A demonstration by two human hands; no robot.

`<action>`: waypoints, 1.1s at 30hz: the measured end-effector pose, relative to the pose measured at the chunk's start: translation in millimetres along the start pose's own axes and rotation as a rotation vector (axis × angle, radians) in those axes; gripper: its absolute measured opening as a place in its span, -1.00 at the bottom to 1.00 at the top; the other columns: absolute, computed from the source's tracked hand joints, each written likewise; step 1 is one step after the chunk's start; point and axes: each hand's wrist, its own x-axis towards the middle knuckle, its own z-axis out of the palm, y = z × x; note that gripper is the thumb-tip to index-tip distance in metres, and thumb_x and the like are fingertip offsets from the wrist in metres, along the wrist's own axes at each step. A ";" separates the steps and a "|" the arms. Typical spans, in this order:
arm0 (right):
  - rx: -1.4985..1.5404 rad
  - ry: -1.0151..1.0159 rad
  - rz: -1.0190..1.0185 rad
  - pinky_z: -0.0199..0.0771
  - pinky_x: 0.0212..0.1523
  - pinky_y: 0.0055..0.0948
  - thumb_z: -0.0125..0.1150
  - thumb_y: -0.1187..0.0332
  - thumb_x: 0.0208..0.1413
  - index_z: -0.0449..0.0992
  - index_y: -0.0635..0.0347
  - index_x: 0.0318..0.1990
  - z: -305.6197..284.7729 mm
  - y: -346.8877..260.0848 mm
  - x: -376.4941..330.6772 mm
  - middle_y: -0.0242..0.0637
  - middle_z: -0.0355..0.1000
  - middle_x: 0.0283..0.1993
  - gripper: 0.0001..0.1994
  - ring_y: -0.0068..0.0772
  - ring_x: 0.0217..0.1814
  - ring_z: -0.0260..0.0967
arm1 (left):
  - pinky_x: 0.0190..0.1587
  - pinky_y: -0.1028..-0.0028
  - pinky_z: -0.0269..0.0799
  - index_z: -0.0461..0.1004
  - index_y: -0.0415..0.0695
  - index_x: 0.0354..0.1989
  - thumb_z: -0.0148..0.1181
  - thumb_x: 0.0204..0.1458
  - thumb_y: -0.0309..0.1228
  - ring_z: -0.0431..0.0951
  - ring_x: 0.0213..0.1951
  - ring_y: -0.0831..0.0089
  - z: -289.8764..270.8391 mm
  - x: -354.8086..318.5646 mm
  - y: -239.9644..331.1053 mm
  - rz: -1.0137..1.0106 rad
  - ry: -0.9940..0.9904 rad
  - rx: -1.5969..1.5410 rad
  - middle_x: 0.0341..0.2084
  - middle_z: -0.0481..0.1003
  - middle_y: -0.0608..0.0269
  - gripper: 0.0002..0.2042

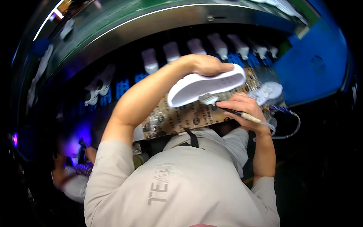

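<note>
My left hand [210,66] is closed on the far edge of a white shoe sole [185,92], which is tilted so its hollow inner side faces me. My right hand [245,107] grips the dark handle of a flat brush [207,99], with fingers wrapped round it. The brush head is at the sole's near edge; whether it touches is hard to tell. A clear tube [273,130] runs from the back end of the brush. Beside my right hand, a white shoe piece [269,92] lies on the bench.
Below the sole is a work surface [166,123] covered in printed brown sheeting. Behind it runs a row of blue racks [123,87] carrying several white and mauve shoe parts [150,60]. A blue panel [314,64] stands at the right. Another person's hand [90,154] shows under purple light, lower left.
</note>
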 end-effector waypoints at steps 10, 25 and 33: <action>-0.006 0.140 -0.046 0.52 -0.24 -0.35 0.49 0.44 -0.02 0.70 0.08 0.01 -19.6 15.7 -15.6 -0.30 0.58 -0.28 -0.64 -0.30 -0.30 0.48 | 0.16 0.29 0.44 0.51 -0.18 0.26 -0.23 0.30 0.34 0.61 0.06 0.12 -9.1 -30.8 -1.1 -0.101 -0.010 -0.015 0.08 0.59 -0.07 -0.19; 0.393 0.516 0.371 0.39 -0.06 -0.46 0.36 0.38 0.15 0.63 0.41 -0.02 15.2 41.9 -57.4 -0.18 0.58 -0.21 -0.69 -0.37 -0.17 0.45 | 0.06 0.21 0.61 0.38 -0.34 0.25 -0.19 0.44 0.00 0.63 -0.01 0.15 -158.6 -139.1 -39.1 0.734 0.405 -0.889 -0.03 0.57 -0.15 -0.42; 0.536 0.474 0.510 0.42 -0.05 -0.50 0.39 0.34 0.15 0.63 0.39 0.01 59.1 46.8 -73.6 -0.21 0.58 -0.17 -0.66 -0.41 -0.14 0.49 | 0.29 0.22 0.37 0.58 -0.30 0.08 -0.08 0.22 0.04 0.51 0.24 0.00 -361.1 -248.5 -211.1 -0.850 1.525 0.305 0.13 0.53 -0.22 -0.39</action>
